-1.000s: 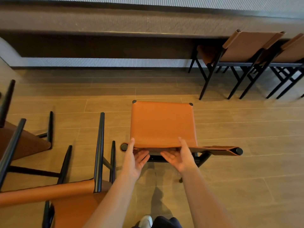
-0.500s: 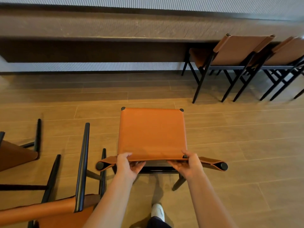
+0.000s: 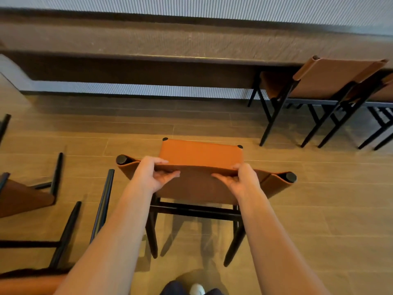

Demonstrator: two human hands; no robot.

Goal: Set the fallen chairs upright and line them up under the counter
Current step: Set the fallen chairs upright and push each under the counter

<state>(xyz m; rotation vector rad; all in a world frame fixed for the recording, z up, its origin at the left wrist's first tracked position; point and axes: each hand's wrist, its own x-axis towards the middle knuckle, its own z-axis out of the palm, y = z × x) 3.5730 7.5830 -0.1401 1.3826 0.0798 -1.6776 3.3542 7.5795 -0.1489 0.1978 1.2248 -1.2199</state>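
An orange leather chair [image 3: 200,155] with a black frame stands in front of me, its seat facing the counter [image 3: 148,42]. My left hand [image 3: 152,174] grips the top edge of its backrest on the left. My right hand [image 3: 240,179] grips the same edge on the right. The chair's back legs hang just above the wooden floor or touch it lightly; I cannot tell which. Two fallen chairs lie at the left, one [image 3: 25,194] further left and one [image 3: 85,226] nearer me, legs pointing up and away.
Two upright chairs stand tucked under the counter at the right, the nearer one [image 3: 331,79] and another [image 3: 382,96] at the frame edge. Open wood floor stretches between my chair and the counter. My shoe [image 3: 196,289] shows at the bottom.
The chair's backrest has come up and toward me, so the seat looks shorter and the rear legs show. The view has tilted, and the fallen chairs have slid further left.
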